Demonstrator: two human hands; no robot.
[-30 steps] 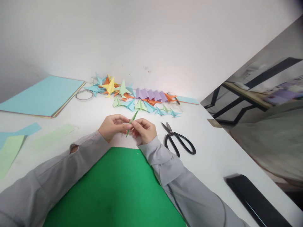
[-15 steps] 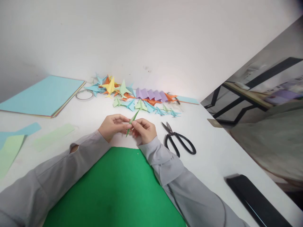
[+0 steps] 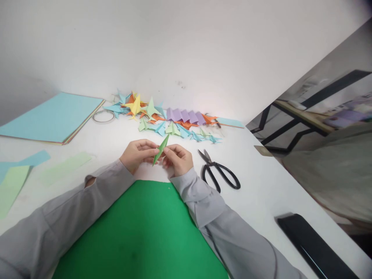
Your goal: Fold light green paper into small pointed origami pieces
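Observation:
A small folded piece of green paper (image 3: 161,149), narrow and pointed at both ends, is held slantwise above the white table. My left hand (image 3: 138,154) pinches it from the left between thumb and fingers. From the other side my right hand (image 3: 178,158) grips it with thumb and forefinger; its remaining fingers are curled and partly hidden. Just beyond the hands lie several folded paper cranes (image 3: 172,128) in green, blue, orange and yellow. Below the hands, between my forearms, spreads a green surface (image 3: 142,228).
Black-handled scissors (image 3: 216,166) lie right of my right hand. A stack of coloured paper (image 3: 55,118) and a roll of tape (image 3: 104,116) are at the back left, near paper strips (image 3: 65,167). A purple pleated paper (image 3: 186,116) stands by the wall. A black case (image 3: 314,244) lies at right.
The folded green paper has turned slightly between my fingers, so a broader face of it shows. Both hands stay in nearly the same place.

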